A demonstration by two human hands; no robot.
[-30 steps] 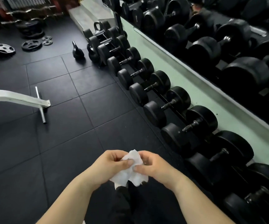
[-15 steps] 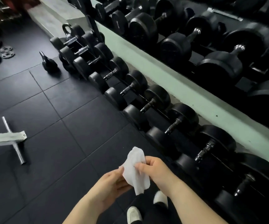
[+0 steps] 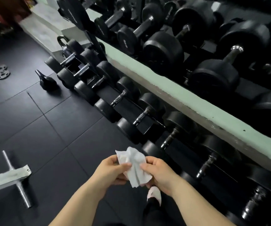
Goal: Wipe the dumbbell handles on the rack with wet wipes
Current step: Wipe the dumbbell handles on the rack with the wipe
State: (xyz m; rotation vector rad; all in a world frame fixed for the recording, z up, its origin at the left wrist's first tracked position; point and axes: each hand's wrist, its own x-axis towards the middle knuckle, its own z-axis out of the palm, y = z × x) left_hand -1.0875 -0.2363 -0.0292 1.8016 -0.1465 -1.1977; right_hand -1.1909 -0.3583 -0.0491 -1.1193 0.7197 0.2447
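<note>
Here, left hand (image 3: 110,170), right hand (image 3: 160,172), pinching wet wipe (image 3: 136,167)

Matt black rubber dumbbells (image 3: 162,49), shiny metal handles (image 3: 172,138), crumpled wipe (image 3: 135,165)

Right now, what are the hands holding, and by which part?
One crumpled white wet wipe, held between both hands in front of the body: the left hand pinches its left edge, and the right hand pinches its right edge.
</note>
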